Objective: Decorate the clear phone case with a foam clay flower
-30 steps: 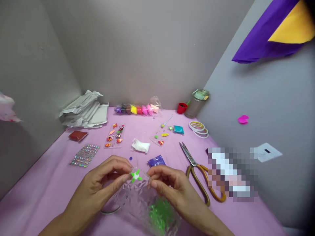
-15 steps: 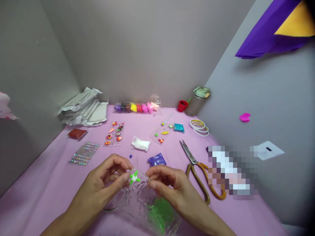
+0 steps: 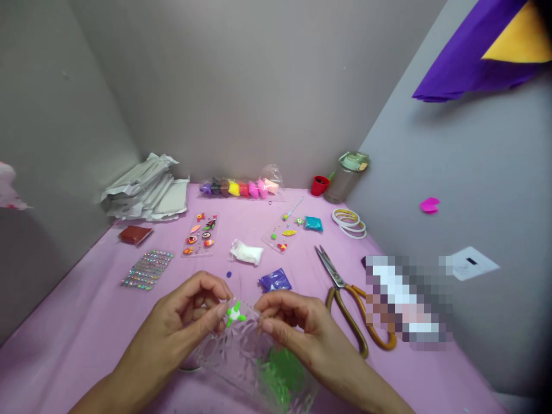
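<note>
Both hands meet low in the middle of the view over a clear, faceted plastic case (image 3: 241,356). My left hand (image 3: 185,316) pinches the case's upper left corner, fingers closed. My right hand (image 3: 293,325) pinches its upper right corner, fingers closed too. Between the fingertips, at the top edge of the case, sits a small green and white clay shape (image 3: 235,313). A larger green clay patch (image 3: 280,374) shows on the lower right part of the case.
On the pink tablecloth (image 3: 86,322) lie scissors (image 3: 349,299), purple clay bag (image 3: 275,280), white clay bag (image 3: 245,253), teal bag (image 3: 313,223), sticker sheets (image 3: 200,236), rhinestone sheet (image 3: 148,269), brown block (image 3: 134,234), clay row (image 3: 241,188), tape rolls (image 3: 348,223), red cup (image 3: 319,186), jar (image 3: 347,175), plastic wrappers (image 3: 144,190).
Both hands and the clear case have stayed almost in place; the fingers shifted slightly at the case's top edge. The view moved a little.
</note>
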The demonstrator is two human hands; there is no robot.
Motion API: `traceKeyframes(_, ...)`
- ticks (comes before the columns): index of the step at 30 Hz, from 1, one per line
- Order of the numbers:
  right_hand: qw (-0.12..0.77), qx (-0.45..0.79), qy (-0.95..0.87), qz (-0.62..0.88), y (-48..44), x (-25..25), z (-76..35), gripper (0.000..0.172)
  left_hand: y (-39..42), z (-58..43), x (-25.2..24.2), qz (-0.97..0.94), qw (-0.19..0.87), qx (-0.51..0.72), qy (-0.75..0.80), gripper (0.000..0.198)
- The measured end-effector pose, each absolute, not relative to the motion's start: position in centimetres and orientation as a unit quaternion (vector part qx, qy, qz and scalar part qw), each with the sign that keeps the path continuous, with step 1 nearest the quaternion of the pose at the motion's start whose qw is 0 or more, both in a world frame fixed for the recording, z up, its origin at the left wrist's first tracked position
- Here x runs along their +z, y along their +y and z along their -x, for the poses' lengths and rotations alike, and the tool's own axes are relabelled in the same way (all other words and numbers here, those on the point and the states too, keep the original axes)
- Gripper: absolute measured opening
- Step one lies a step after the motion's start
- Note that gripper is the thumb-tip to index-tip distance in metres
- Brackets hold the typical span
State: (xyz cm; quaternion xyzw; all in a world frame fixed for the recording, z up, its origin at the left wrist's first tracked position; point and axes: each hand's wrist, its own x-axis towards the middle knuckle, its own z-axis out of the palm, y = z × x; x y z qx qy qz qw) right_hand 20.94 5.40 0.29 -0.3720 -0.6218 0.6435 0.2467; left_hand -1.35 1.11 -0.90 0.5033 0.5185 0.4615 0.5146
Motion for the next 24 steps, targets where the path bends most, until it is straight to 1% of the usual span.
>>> traceKeyframes(17,0.249,0.656,-0.609,0.370,5.58,0.29,-20.88,0.019,1.05,1.31,-0.79,-0.498,0.508,0.464,0.528,0.015)
traceKeyframes(21,0.265,0.669,-0.588,0.369,5.68,0.12,-20.82,0.020,0.87,1.35,-0.86,-0.479,0.522,0.466,0.530,0.022)
traceKeyframes(24,0.284,0.672,-0.574,0.372,5.72,-0.02,-20.78,0.018,0.82,1.38,-1.08,-0.482,0.541,0.445,0.527,0.025)
